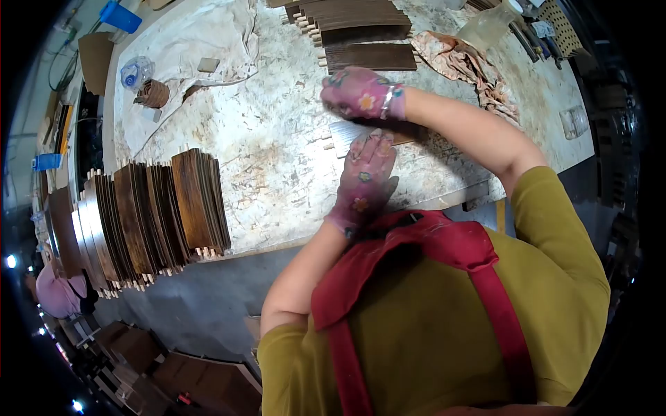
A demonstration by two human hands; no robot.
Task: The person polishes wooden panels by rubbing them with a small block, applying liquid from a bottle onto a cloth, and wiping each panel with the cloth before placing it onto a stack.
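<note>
My left hand (365, 179), in a floral glove, lies flat on the near end of a grey-brown wood panel (341, 136) that rests on the worn white workbench (270, 152). My right hand (361, 93), gloved the same, is curled just beyond the panel's far edge, with the forearm stretched over the panel. Whether anything is in that fist is not visible. Small dowel pegs stick out of the panel's left end.
Dark panels (364, 35) with pegs are stacked at the bench's far side. More brown panels (163, 215) stand on edge in a row at the near left. A white cloth (201, 41), a patterned rag (465, 62) and a plastic bottle (485, 24) lie around.
</note>
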